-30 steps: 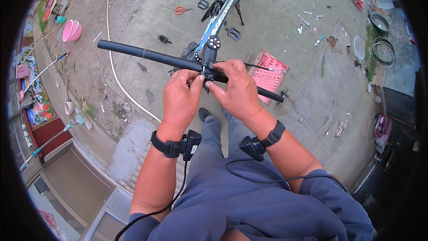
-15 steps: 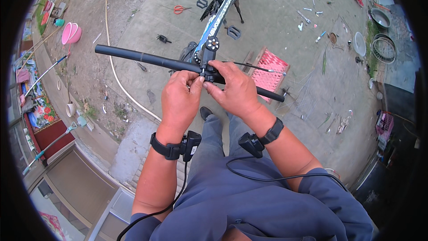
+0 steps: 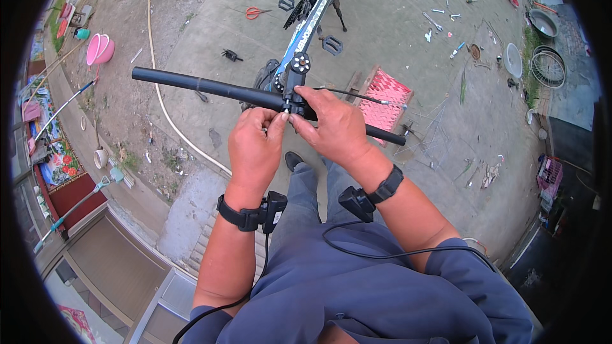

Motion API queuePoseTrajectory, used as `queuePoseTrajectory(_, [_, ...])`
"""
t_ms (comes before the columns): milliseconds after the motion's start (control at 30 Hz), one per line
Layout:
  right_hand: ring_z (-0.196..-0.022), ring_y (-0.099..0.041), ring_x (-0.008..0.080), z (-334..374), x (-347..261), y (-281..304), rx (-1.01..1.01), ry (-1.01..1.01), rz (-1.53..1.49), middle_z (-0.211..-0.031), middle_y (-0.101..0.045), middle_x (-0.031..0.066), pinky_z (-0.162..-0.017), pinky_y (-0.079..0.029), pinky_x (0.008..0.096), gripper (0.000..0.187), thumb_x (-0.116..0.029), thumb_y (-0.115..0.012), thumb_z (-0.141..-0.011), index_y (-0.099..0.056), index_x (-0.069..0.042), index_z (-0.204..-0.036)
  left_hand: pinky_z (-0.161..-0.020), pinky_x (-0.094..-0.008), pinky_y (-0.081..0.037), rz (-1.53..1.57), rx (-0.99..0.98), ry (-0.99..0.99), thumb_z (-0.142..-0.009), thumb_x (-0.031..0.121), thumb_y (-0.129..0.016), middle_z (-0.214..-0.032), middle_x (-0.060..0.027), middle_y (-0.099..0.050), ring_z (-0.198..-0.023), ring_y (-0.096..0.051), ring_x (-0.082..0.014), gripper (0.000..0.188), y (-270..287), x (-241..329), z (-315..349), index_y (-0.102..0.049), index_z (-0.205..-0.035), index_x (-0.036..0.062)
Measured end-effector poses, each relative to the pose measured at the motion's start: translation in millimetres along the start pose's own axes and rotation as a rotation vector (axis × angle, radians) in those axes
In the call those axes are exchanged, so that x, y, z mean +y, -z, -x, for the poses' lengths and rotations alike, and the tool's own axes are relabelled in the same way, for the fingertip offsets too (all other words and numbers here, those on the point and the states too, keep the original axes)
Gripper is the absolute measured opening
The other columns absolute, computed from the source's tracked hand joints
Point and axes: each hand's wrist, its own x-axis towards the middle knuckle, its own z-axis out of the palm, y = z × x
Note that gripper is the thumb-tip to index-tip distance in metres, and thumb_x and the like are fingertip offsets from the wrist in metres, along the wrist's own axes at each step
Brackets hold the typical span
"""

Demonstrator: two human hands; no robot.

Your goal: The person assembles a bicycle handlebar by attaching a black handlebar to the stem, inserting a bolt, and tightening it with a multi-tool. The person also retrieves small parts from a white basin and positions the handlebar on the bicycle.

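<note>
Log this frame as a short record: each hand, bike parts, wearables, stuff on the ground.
left hand: fingertips at stem clamp; exact grip hidden
right hand: thumb and index finger around the stem clamp
handlebar: black tube, crosswise at stem; left end bare
frame: blue and white, beyond handlebar
wearables: black strap on each wrist
ground: red-handled scissors, pink woven seat, pink bucket

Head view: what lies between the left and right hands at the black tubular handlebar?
In the head view, the black, blocky stem clamp at the handlebar lies between the left hand and the right hand.
</note>
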Motion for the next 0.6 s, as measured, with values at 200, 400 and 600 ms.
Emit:
queuePoseTrajectory(200, [-0.072,-0.070,0.0304,1.4,1.8,-4.6,0.038,0.016,0.007,-0.097,-0.068,0.0070,-0.058,-0.055,0.0420,0.044,-0.033,-0.074,-0.083,-0.064,-0.015,-0.123,-0.066,-0.0353,-0.050,0.036,-0.009,0.041,-0.089,0.015,-0.075,-0.082,-0.0114,-0.067,-0.073,-0.063,-0.0243,0.016,-1.2,-5.5,4.3,-0.069,-0.089,0.0008])
queuePoseTrajectory(400, [-0.067,-0.069,0.0268,1.5,5.9,-8.5,0.069,0.063,0.042,-0.093,-0.071,0.0077,-0.053,-0.052,0.0372,0.046,-0.028,-0.079,-0.082,-0.065,-0.013,-0.123,-0.066,-0.0289,-0.048,0.300,-0.069,0.308,-0.093,0.017,-0.073,-0.082,-0.0058,-0.068,-0.072,-0.058,-0.0117,0.020,-3.9,-8.0,13.5,-0.070,-0.094,-0.0023])
queuePoseTrajectory(600, [-0.066,-0.068,0.0264,1.2,7.9,-11.5,0.077,0.075,0.055,-0.089,-0.071,0.0077,-0.053,-0.052,0.0366,0.044,-0.028,-0.079,-0.082,-0.066,-0.012,-0.122,-0.061,-0.0242,-0.044,0.389,-0.086,0.421,-0.097,0.021,-0.070,-0.079,0.0003,-0.064,-0.069,-0.052,-0.0062,0.025,-13.8,-11.8,18.3,-0.069,-0.098,-0.0036])
